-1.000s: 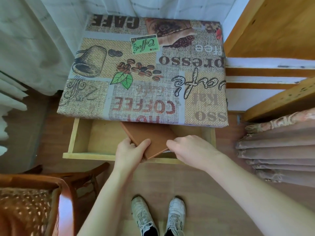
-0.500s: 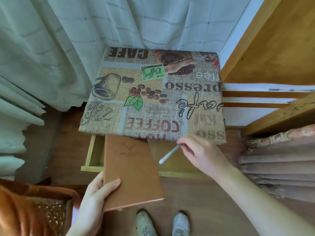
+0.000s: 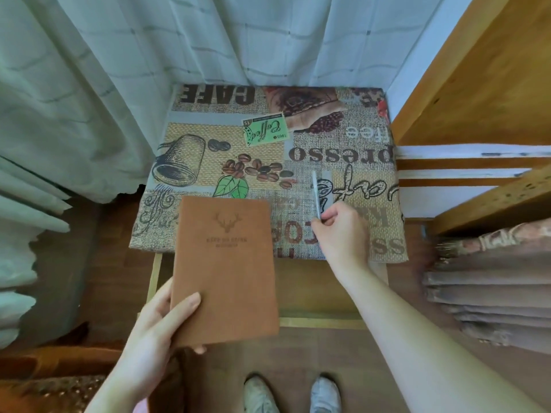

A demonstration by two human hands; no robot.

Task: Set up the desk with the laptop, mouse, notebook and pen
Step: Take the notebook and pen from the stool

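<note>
My left hand [image 3: 159, 326] grips the near left corner of a brown notebook [image 3: 226, 263] with a stamped deer head, thumb on its cover. The notebook hangs above the open drawer, its far edge over the desk's front. My right hand [image 3: 340, 234] pinches a white pen [image 3: 315, 192] that points away from me over the desk. The small desk [image 3: 343, 138] wears a coffee-print cloth. No laptop or mouse shows in this view.
A pale wooden drawer [image 3: 322, 321] stands pulled out under the desk front. White curtains [image 3: 89, 84] hang behind and to the left. Wooden shelving [image 3: 492, 84] and a stack of folded fabric [image 3: 489, 281] fill the right. A chair [image 3: 53, 374] is at the lower left.
Both hands drew the notebook and the pen out of the drawer. The notebook rose toward the desk front, and the pen swung up to lie over the cloth.
</note>
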